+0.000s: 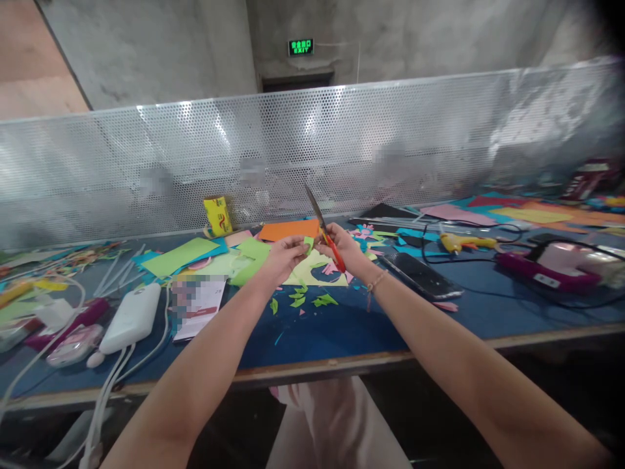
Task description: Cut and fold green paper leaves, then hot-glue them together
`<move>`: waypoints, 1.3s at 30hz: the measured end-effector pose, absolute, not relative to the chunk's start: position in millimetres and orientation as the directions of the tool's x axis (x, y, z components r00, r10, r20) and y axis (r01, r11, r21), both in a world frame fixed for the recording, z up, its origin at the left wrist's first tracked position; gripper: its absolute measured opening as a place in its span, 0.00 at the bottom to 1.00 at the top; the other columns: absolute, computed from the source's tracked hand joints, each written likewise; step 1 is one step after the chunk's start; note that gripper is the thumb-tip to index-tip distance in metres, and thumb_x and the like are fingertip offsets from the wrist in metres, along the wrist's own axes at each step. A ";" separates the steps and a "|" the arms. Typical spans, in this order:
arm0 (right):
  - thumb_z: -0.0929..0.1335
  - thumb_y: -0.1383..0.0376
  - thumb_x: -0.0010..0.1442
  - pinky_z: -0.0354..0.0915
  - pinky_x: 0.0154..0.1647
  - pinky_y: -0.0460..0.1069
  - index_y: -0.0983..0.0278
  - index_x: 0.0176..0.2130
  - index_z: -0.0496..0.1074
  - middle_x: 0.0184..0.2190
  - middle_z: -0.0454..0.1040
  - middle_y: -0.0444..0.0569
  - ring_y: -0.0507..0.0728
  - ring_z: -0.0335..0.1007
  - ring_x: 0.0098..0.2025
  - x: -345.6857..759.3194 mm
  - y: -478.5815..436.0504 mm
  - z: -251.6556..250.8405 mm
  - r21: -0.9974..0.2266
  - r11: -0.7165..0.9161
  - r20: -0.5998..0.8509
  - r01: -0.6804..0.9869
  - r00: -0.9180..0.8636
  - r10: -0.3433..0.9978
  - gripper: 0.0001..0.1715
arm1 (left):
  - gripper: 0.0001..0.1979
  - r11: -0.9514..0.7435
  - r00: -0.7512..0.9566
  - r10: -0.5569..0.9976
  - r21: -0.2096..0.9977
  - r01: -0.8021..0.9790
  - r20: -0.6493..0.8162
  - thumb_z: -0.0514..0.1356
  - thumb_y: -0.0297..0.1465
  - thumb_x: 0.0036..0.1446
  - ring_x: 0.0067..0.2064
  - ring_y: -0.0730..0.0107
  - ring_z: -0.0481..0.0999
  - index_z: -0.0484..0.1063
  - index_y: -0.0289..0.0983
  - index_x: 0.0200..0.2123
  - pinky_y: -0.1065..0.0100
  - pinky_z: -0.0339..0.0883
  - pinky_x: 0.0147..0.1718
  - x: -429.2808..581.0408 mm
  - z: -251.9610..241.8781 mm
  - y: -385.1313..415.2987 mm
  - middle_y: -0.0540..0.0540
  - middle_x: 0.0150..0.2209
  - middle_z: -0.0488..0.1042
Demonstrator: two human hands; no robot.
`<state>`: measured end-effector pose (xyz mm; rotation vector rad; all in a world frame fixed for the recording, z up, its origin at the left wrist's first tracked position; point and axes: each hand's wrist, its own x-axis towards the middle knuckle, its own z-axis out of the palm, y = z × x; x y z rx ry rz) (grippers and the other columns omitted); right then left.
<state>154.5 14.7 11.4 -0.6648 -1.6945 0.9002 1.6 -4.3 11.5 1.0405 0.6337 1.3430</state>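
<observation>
Between the fingers of my left hand (284, 256) is a small piece of green paper (308, 243). My right hand (346, 249) is closed around red-handled scissors (334, 252), whose dark blades point up and away, toward the perforated screen. The fingertips of both hands come close together at the green piece; whether the right ones touch it I cannot tell. Below the hands, several cut green paper scraps (324, 299) lie on the blue tabletop (312, 345). Larger green and orange paper sheets (288, 230) are spread behind my hands.
A lit phone (202, 306) and a white power bank (131, 318) with cables lie at left. To the right are a dark phone (422, 275), a yellow glue gun (466, 243) and a purple power strip (547, 270). A perforated metal screen (195, 150) stands along the back.
</observation>
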 end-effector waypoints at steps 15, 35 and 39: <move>0.72 0.61 0.38 0.60 0.25 0.47 0.62 0.29 0.56 0.22 0.65 0.40 0.48 0.61 0.23 144.4 11.6 13.8 -0.826 0.563 0.555 0.017 -0.148 0.819 0.23 | 0.11 -0.160 0.051 0.979 0.905 -0.393 0.195 0.67 0.24 0.34 0.26 0.72 0.74 0.68 0.31 0.24 0.68 0.69 0.31 6.4 7.9 -3.9 0.48 0.22 0.73; 0.73 0.60 0.36 0.58 0.21 0.45 0.63 0.30 0.57 0.21 0.64 0.38 0.47 0.59 0.20 143.1 10.4 13.5 -0.888 0.460 0.456 0.005 -0.119 0.882 0.26 | 0.08 -0.119 0.064 0.987 0.929 -0.351 0.150 0.65 0.22 0.36 0.25 0.73 0.74 0.69 0.30 0.23 0.67 0.70 0.33 7.1 7.3 -4.9 0.47 0.22 0.73; 0.73 0.60 0.36 0.62 0.25 0.47 0.62 0.30 0.56 0.22 0.66 0.39 0.49 0.63 0.23 143.1 10.5 13.7 -0.871 0.492 0.489 -0.017 -0.135 0.862 0.26 | 0.11 -0.136 0.056 0.985 0.942 -0.308 0.161 0.64 0.22 0.37 0.25 0.73 0.73 0.66 0.31 0.26 0.66 0.70 0.32 8.5 7.3 -6.5 0.48 0.22 0.73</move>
